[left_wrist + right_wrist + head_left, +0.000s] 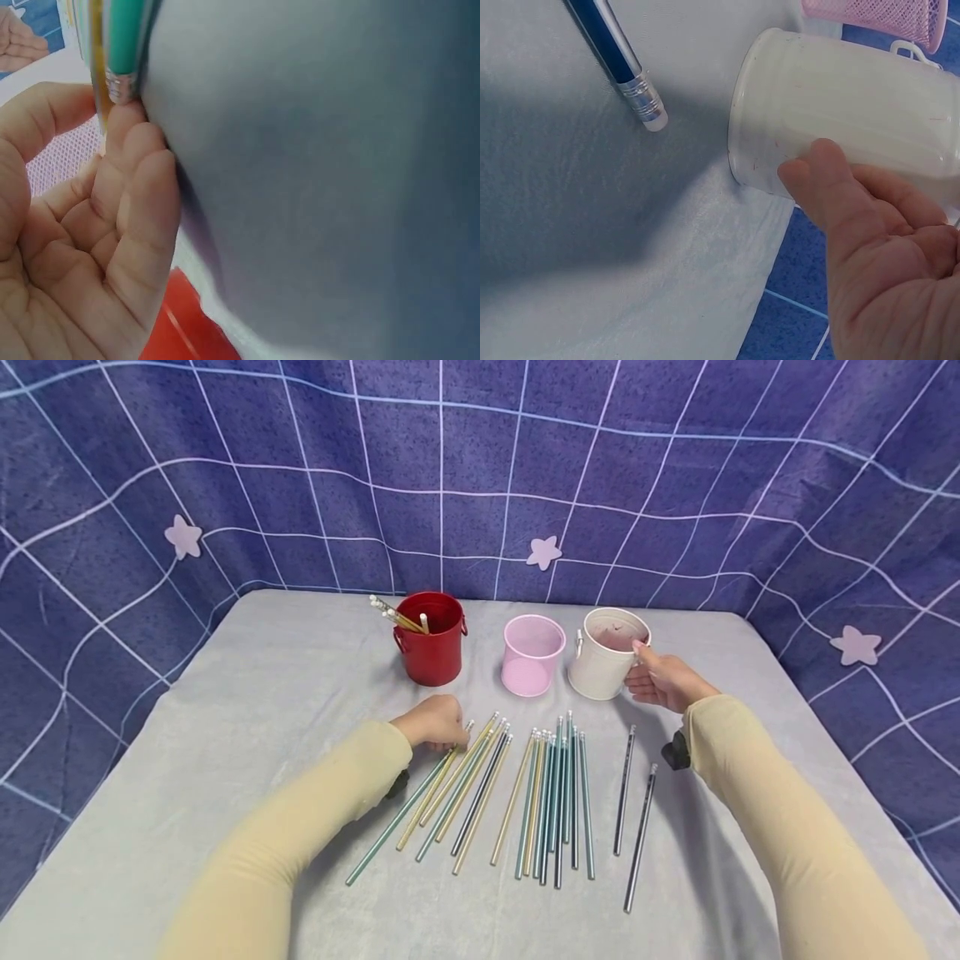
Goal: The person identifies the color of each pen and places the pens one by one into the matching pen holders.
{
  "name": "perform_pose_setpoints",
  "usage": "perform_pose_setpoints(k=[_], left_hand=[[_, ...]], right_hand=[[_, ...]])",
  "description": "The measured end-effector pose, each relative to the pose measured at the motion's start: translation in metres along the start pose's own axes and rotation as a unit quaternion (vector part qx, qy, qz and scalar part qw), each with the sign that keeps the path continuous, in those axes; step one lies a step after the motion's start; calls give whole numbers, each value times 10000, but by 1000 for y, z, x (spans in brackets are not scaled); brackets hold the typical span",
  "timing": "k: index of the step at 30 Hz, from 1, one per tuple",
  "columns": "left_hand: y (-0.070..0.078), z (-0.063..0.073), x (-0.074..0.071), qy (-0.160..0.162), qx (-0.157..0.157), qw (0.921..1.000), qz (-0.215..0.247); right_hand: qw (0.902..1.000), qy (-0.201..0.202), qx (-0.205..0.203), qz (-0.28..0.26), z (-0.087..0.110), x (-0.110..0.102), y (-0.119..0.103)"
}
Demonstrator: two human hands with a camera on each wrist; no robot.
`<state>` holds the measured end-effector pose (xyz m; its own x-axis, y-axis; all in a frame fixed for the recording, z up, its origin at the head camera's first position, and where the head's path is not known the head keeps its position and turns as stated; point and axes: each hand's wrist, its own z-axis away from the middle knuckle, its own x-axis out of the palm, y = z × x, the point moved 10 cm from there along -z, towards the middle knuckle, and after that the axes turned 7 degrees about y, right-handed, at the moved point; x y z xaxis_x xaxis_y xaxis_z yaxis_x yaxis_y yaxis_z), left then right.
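My left hand is over the left group of pencils, its thumb and fingers pinching a gold pencil near its eraser end. A teal pencil lies right beside those fingertips. My right hand holds the white bucket at its right side, thumb at the rim and fingers along the outer wall. That bucket stands upright, with some dark marks inside. In the right wrist view, a dark blue pencil lies on the cloth near the bucket's base.
A red bucket holds several pencils leaning left. Between the two buckets stands a pink mesh cup. Teal, gold and dark pencils lie across the middle of the grey cloth. A blue gridded curtain hangs behind.
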<state>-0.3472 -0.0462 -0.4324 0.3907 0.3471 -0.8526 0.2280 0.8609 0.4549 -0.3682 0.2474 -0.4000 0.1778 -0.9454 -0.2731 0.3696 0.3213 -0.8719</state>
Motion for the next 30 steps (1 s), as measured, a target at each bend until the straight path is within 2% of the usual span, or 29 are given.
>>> perform_pose_setpoints(k=[7, 12, 18, 25, 30], left_hand=[[3, 0, -18, 403, 238, 9986, 237], [4, 5, -36, 649, 169, 9957, 640], [0, 11, -50, 854, 101, 9929, 819], [-1, 17, -75, 1372, 226, 9850, 1020], [8, 26, -97, 1668, 423, 9745, 1440]], right_hand=[[10000, 10, 21, 18, 0, 0, 1], [10000, -10, -9, -11, 0, 1, 1], [10000, -13, -20, -48, 1, 0, 0], [10000, 51, 24, -77, 0, 0, 0], [10000, 68, 18, -44, 0, 0, 0]])
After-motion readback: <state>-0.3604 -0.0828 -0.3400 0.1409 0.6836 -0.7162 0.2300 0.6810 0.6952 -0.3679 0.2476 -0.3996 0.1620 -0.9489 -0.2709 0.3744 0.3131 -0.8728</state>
